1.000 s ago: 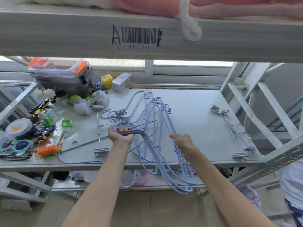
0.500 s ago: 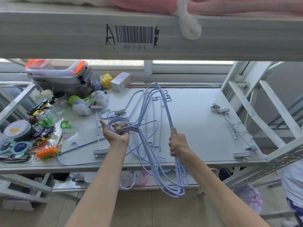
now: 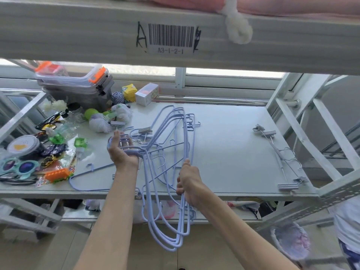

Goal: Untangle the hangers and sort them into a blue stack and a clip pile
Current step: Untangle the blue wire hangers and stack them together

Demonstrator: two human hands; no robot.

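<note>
White metal shelving point(image 3: 243, 145) before a bright window point(image 3: 233, 72); floor point(image 3: 58, 254) perhaps tiled.

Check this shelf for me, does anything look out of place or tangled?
Yes. The blue hanger bundle, gripped by the left hand and right hand, droops past the shelf front edge. A silver hook pokes out among the blue wires, so a non-blue hanger looks caught inside.

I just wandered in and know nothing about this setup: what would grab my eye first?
A tangled bundle of blue hangers in the middle, its loops hanging below the shelf edge; the left hand holds its hooks and the right hand grips its wires. Next, the clip hangers lying alone on the shelf's right side, and the barcode label on the beam overhead.
</note>
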